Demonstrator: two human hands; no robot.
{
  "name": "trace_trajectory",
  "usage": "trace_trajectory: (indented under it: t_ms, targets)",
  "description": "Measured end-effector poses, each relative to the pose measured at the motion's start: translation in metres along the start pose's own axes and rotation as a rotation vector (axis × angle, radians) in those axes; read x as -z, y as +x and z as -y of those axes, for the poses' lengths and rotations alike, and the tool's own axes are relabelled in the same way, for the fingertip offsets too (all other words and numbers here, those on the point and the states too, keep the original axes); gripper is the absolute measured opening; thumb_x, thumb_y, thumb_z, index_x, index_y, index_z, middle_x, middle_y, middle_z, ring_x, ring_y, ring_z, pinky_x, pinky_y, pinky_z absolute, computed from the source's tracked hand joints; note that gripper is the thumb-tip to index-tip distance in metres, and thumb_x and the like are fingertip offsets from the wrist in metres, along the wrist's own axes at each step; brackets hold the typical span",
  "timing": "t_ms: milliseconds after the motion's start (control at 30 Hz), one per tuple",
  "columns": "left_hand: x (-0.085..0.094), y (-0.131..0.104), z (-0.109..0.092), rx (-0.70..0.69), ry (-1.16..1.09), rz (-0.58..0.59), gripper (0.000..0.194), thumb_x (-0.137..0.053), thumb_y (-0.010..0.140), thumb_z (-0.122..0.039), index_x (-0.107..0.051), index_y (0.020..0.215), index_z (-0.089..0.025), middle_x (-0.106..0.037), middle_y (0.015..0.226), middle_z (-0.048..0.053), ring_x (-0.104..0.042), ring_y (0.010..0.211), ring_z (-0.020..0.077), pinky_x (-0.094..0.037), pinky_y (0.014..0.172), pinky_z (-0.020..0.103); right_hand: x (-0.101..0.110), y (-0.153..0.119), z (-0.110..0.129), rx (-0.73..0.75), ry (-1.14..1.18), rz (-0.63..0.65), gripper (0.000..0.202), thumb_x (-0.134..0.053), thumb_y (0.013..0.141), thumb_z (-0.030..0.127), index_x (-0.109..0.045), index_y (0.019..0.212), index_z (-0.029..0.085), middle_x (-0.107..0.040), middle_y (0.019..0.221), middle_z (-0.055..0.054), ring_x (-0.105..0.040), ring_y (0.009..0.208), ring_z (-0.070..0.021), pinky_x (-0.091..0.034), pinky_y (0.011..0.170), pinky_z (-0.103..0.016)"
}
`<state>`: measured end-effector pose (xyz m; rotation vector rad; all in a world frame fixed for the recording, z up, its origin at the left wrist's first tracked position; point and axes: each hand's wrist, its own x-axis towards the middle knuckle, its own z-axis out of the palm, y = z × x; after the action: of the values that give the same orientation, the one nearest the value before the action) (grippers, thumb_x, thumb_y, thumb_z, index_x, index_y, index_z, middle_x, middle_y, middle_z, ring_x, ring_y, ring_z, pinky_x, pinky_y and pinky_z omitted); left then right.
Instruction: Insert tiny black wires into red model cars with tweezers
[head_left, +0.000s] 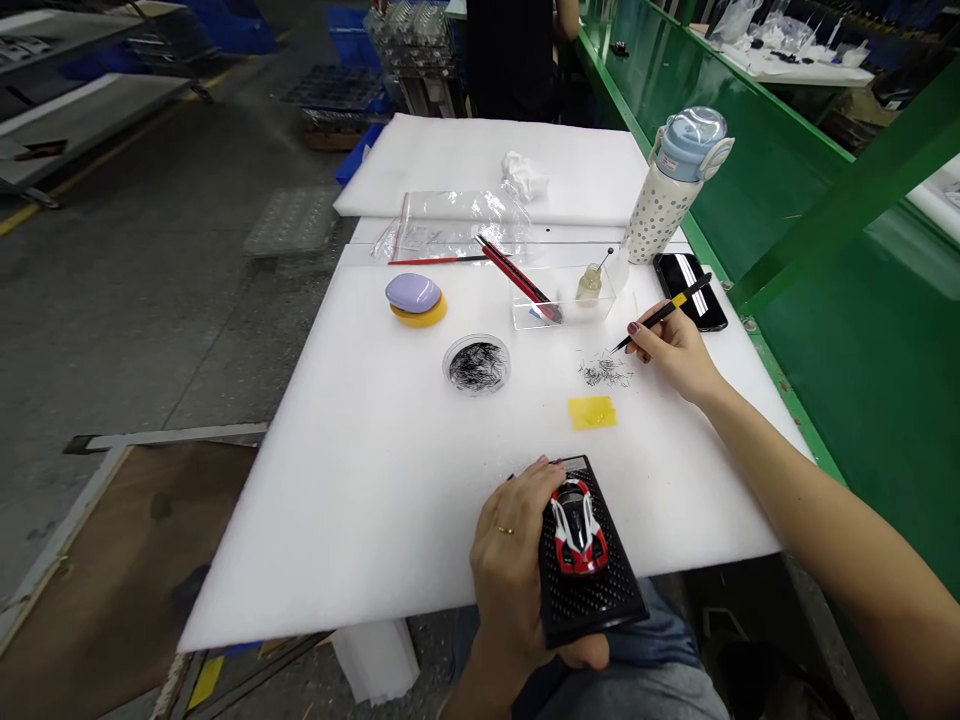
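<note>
Red, white and black model car (579, 530) on a black rectangular base (596, 604) is being held at the near edge of a broad white tabletop (337, 480), where the left hand (514, 540) is gripping the base's left side. Farther right, the right hand (673, 352) is pinching slim black-and-yellow tweezers (660, 315). To the left, a clear round dish (476, 393) is holding fine black strands (478, 366); loose strands (604, 371) are lying near the tweezers' tip.

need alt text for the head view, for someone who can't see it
A left hand holds a black base bearing a red-and-white toy car, while the right hand points a fine-tipped tool at loose black bits on a white table. Nearby are a dish, bottle and phone.
</note>
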<state>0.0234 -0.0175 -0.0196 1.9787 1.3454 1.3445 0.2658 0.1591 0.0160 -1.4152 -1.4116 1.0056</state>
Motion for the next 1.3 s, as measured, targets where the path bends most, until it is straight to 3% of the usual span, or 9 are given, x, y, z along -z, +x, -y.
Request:
trace_trajectory:
  t_ms: [367,433,567,633,700,767,900,1067,1300]
  targets:
    - [0.003,0.006,-0.001,-0.054,0.045,0.014,0.100,-0.010,0.085,-0.092,-0.058,0.132,-0.018,-0.073,0.124,0.013,-0.067,0.123,0.0278,-0.048,0.109,0.039,-0.003,-0.004,-0.009,0.045,-0.079,-0.013,0.038,-0.075,0.078,0.055,-0.051,0.084,0.026,-0.064,0.066,0.001,-0.062,0.068,-0.0193,-0.045,0.063,-0.033]
    - [0.002,0.005,-0.001,-0.045,0.043,0.019,0.085,-0.020,0.094,-0.083,-0.058,0.132,-0.018,-0.072,0.125,0.011,-0.066,0.125,0.0262,-0.047,0.110,0.037,-0.004,-0.004,-0.009,0.057,-0.090,-0.019,0.036,-0.075,0.079,0.053,-0.051,0.083,0.026,-0.065,0.066,0.000,-0.062,0.067,-0.0199,-0.046,0.063,-0.034]
    - [0.002,0.003,-0.001,-0.004,0.061,0.047,0.043,-0.040,0.105,-0.046,-0.057,0.134,-0.020,-0.072,0.129,0.009,-0.063,0.129,0.0239,-0.044,0.113,0.037,-0.005,-0.006,-0.006,0.067,-0.120,-0.044,0.031,-0.073,0.081,0.048,-0.051,0.081,0.026,-0.065,0.065,-0.001,-0.061,0.064,-0.0200,-0.047,0.061,-0.035]
    - [0.003,0.002,0.000,-0.009,0.062,0.053,0.052,-0.035,0.105,-0.055,-0.057,0.136,-0.020,-0.071,0.130,0.010,-0.063,0.129,0.0256,-0.046,0.112,0.039,-0.004,-0.009,-0.004,0.056,-0.124,-0.082,0.028,-0.072,0.082,0.045,-0.051,0.080,0.026,-0.064,0.063,0.000,-0.058,0.061,-0.0186,-0.045,0.059,-0.034]
    - [0.004,0.003,0.000,-0.030,0.052,0.040,0.077,-0.023,0.098,-0.076,-0.057,0.136,-0.019,-0.072,0.128,0.012,-0.065,0.127,0.0280,-0.048,0.110,0.041,0.000,-0.014,-0.002,0.046,-0.128,-0.140,0.026,-0.071,0.082,0.041,-0.050,0.078,0.027,-0.061,0.060,0.001,-0.056,0.058,-0.0179,-0.044,0.057,-0.034]
    - [0.004,0.003,0.001,-0.047,0.047,0.037,0.090,-0.017,0.092,-0.085,-0.058,0.136,-0.018,-0.072,0.127,0.012,-0.066,0.125,0.0291,-0.048,0.110,0.042,0.004,-0.018,-0.002,0.034,-0.160,-0.203,0.024,-0.071,0.080,0.036,-0.049,0.074,0.027,-0.059,0.057,0.001,-0.056,0.056,-0.0180,-0.043,0.056,-0.035]
    - [0.001,0.001,0.001,-0.010,0.029,0.024,0.087,-0.022,0.092,-0.085,-0.059,0.136,-0.020,-0.072,0.129,0.011,-0.065,0.127,0.0298,-0.046,0.111,0.043,0.008,-0.022,-0.005,-0.007,-0.238,-0.257,0.022,-0.069,0.077,0.028,-0.048,0.070,0.028,-0.057,0.054,0.002,-0.056,0.054,-0.0185,-0.042,0.055,-0.036]
    - [-0.003,-0.003,0.001,0.019,-0.015,-0.023,0.098,-0.011,0.087,-0.090,-0.060,0.136,-0.021,-0.071,0.130,0.010,-0.064,0.128,0.0287,-0.044,0.112,0.042,0.008,-0.019,-0.007,-0.041,-0.209,-0.264,0.019,-0.066,0.075,0.023,-0.048,0.070,0.027,-0.056,0.052,0.003,-0.056,0.054,-0.0183,-0.042,0.057,-0.036]
    - [-0.004,-0.003,0.000,0.010,-0.010,-0.018,0.099,-0.009,0.086,-0.090,-0.059,0.136,-0.021,-0.070,0.131,0.010,-0.063,0.128,0.0283,-0.043,0.112,0.040,0.005,-0.020,0.001,-0.103,-0.214,-0.272,0.018,-0.063,0.076,0.017,-0.049,0.070,0.026,-0.059,0.052,0.002,-0.056,0.055,-0.0178,-0.042,0.060,-0.035]
